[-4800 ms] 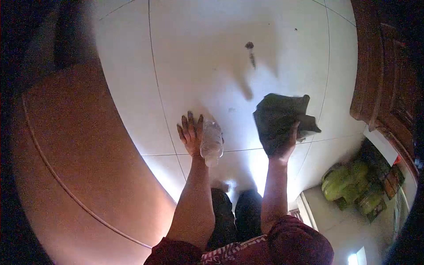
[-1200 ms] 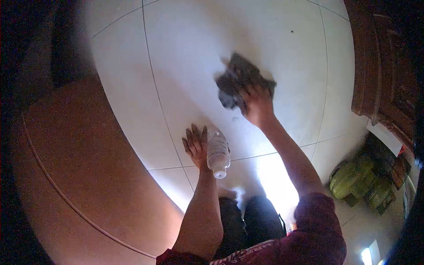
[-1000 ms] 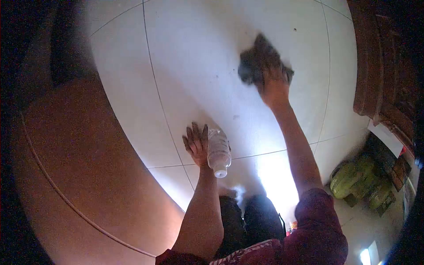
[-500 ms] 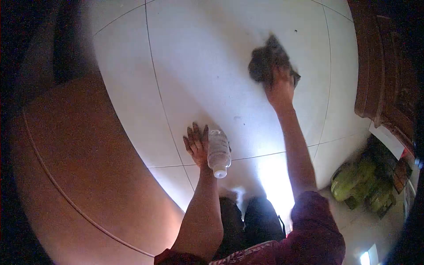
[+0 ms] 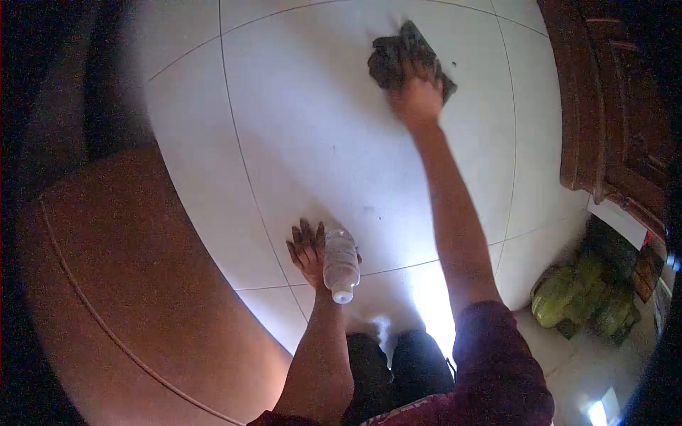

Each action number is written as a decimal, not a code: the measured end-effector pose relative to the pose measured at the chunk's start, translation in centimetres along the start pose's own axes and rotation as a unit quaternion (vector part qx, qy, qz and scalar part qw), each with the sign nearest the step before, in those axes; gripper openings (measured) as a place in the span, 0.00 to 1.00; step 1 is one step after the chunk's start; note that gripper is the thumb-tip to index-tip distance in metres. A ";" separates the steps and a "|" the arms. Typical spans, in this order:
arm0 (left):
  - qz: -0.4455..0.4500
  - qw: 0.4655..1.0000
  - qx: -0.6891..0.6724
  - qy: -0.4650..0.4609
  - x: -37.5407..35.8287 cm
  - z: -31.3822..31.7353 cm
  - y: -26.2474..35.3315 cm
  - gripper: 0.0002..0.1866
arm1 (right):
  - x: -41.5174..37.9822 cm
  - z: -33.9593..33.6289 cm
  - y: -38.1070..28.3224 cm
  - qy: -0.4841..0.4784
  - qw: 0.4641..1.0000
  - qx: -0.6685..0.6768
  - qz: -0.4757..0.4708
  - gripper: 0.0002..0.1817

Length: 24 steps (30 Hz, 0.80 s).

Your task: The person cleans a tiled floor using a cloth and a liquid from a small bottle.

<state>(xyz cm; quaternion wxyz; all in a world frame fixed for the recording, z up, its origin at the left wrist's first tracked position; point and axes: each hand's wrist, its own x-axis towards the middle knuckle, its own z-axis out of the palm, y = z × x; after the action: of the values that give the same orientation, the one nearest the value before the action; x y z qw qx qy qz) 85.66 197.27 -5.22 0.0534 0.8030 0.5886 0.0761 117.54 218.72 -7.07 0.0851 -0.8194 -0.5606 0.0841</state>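
A dark, crumpled cloth (image 5: pixel 405 58) lies on the pale tiled floor (image 5: pixel 305 106), pressed down by my right hand (image 5: pixel 418 96) at the end of my outstretched arm. My left hand (image 5: pixel 309 255) rests on the tiles with its fingers spread. A clear plastic bottle (image 5: pixel 341 259) with a white cap covers part of that hand, its cap end pointing toward me; the thumb tip shows just past its right side. Whether the hand bears the bottle is hard to tell.
Carved dark wooden furniture (image 5: pixel 604 106) stands along the right side. Below it are green bundles (image 5: pixel 582 295) on the floor. A brown surface (image 5: pixel 156 284) with a thin cord (image 5: pixel 106 326) fills the lower left. My knees (image 5: pixel 419 358) are at the bottom.
My right hand and the cloth have moved farther forward and to the left over the floor. My left hand and the bottle appear slightly lower as the view shifts.
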 end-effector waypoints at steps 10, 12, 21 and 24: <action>-0.020 1.000 -0.008 -0.020 -0.6 0.1 -0.4 0.51 | -9.9 1.8 -0.2 -0.007 0.982 0.082 -0.169 0.36; -0.023 0.999 -0.008 -0.025 -0.3 -0.3 -0.2 0.52 | -9.8 1.7 -0.5 0.000 0.990 0.077 -0.116 0.36; 0.002 0.999 0.039 -0.020 -0.9 0.8 -0.7 0.53 | -5.4 -5.8 5.1 0.240 0.853 0.455 0.090 0.21; -0.009 0.999 0.032 -0.029 -0.6 0.3 -0.3 0.53 | 0.6 -4.1 9.4 0.261 0.919 0.291 0.055 0.25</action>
<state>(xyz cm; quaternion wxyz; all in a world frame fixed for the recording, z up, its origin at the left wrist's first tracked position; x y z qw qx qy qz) 85.25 196.83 -5.62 0.0455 0.8011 0.5959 0.0338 127.19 215.72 -5.33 0.4586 -0.7807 -0.4233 0.0309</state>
